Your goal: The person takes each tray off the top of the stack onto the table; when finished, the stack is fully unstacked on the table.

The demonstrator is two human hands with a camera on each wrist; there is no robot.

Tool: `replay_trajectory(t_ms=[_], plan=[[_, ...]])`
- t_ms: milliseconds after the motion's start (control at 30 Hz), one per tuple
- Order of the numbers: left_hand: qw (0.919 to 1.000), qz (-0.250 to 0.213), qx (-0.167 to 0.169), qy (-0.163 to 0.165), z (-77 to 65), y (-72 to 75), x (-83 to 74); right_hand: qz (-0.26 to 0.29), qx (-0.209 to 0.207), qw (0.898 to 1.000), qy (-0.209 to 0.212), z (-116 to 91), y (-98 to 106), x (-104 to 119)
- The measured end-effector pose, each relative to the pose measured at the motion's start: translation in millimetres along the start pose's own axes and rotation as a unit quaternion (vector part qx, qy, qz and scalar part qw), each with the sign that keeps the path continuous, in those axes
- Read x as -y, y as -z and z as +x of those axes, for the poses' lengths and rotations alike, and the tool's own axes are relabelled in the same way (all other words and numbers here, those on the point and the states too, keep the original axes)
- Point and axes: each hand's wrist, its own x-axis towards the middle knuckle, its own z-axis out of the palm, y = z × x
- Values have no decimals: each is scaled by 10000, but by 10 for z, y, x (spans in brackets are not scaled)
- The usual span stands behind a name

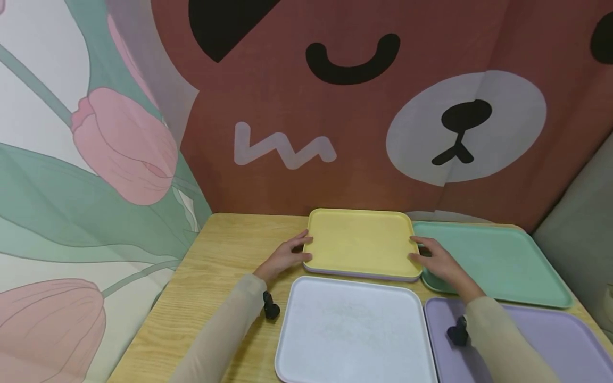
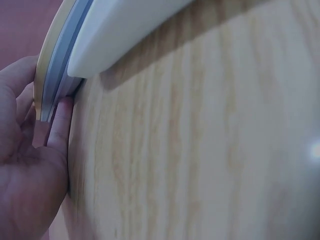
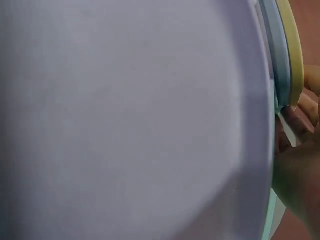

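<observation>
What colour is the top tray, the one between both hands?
The top tray is plain yellow; the head view shows it best.

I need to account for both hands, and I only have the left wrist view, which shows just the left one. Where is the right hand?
Observer: The right hand is at the right edge of the yellow tray, across from the left hand.
Operator: What lies just beyond it on that side?
Observer: A green tray, to the right of the yellow one in the head view.
Operator: And nearer the person, beside the white tray?
Observer: A purple tray, partly hidden in the head view by the right sleeve.
</observation>
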Motion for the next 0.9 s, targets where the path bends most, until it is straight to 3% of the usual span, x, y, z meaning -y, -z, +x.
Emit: replay_trajectory(t_ms=[233,467,900], plan=[[9991,0,-382,176,20,-16,-45,237,240,9994,-89,4,7,-91],[9928,616,-931,432,96,-75,-167,323,373,9985,-250,1,32,-76],[9872,1061,-831,850,157,-62,-367,500,403,9971,-398,17,42,-123]])
